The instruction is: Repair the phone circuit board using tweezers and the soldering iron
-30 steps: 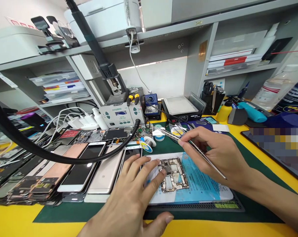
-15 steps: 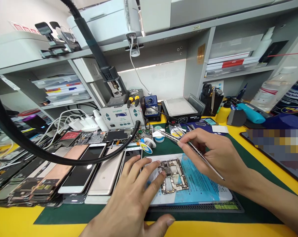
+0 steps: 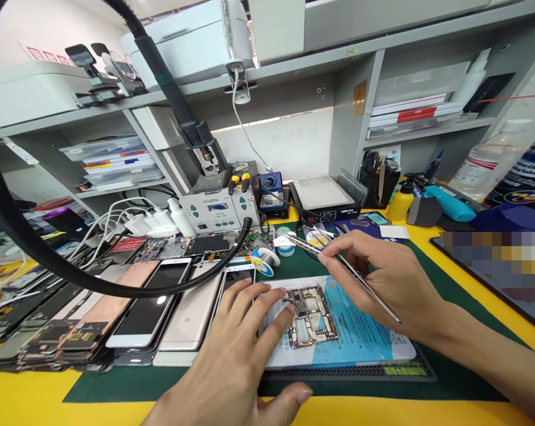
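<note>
A phone logic board [image 3: 323,296] lies flat on a blue and white pad [image 3: 369,331]. My left hand [image 3: 238,337] rests over the pad's left side with fingers spread. Its index fingertip reaches the board's left edge; whether it presses there I cannot tell. To the right of the board, my right hand [image 3: 382,278] is raised above the pad, fingers closed around metal tweezers [image 3: 368,288]. One end of the tweezers points down to the right, and the other extends up to the left, away from the board.
Several phones [image 3: 152,307] lie in stacked rows on the left. Behind the pad are a solder spool [image 3: 266,262], a soldering station [image 3: 218,210] and a heating plate [image 3: 324,192]. A black hose [image 3: 116,287] loops across the left foreground. A yellow bottle [image 3: 400,203] stands at the right.
The left index fingertip has drawn back slightly to the left on the board. My right hand and the tweezers stay almost still.
</note>
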`<move>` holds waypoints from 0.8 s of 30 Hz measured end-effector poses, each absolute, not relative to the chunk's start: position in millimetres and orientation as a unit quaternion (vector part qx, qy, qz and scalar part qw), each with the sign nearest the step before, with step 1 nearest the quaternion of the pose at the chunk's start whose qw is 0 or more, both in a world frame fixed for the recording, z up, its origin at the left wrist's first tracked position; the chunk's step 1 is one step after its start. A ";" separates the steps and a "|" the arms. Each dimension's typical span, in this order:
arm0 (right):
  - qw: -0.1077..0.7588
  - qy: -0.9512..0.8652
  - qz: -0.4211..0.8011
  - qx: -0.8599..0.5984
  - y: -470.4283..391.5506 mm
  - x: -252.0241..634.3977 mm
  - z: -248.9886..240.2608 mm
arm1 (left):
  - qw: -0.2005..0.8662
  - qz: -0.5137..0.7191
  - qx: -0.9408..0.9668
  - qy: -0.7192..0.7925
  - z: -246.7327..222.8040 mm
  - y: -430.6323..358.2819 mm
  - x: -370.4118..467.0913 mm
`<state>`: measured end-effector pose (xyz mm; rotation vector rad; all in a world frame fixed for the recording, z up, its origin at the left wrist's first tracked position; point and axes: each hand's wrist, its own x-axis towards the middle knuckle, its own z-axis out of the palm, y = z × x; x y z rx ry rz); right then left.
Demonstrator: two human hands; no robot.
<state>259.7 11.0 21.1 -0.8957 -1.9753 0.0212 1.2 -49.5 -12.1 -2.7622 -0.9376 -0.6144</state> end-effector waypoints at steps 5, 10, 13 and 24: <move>0.475 -0.806 0.007 -0.354 10.0 265.0 15.6 | 0.081 -0.219 -0.917 -0.322 -15.4 -48.6 -1.5; 0.477 -0.807 0.010 -0.348 9.7 267.1 12.2 | 0.087 -0.204 -0.921 -0.320 -12.9 -47.6 0.2; 0.476 -0.808 0.014 -0.346 9.7 266.8 12.4 | 0.088 -0.206 -0.921 -0.319 -12.5 -47.6 0.8; 0.480 -0.809 0.006 -0.339 10.2 266.9 12.1 | 0.087 -0.229 -0.921 -0.302 -17.4 -50.0 -2.3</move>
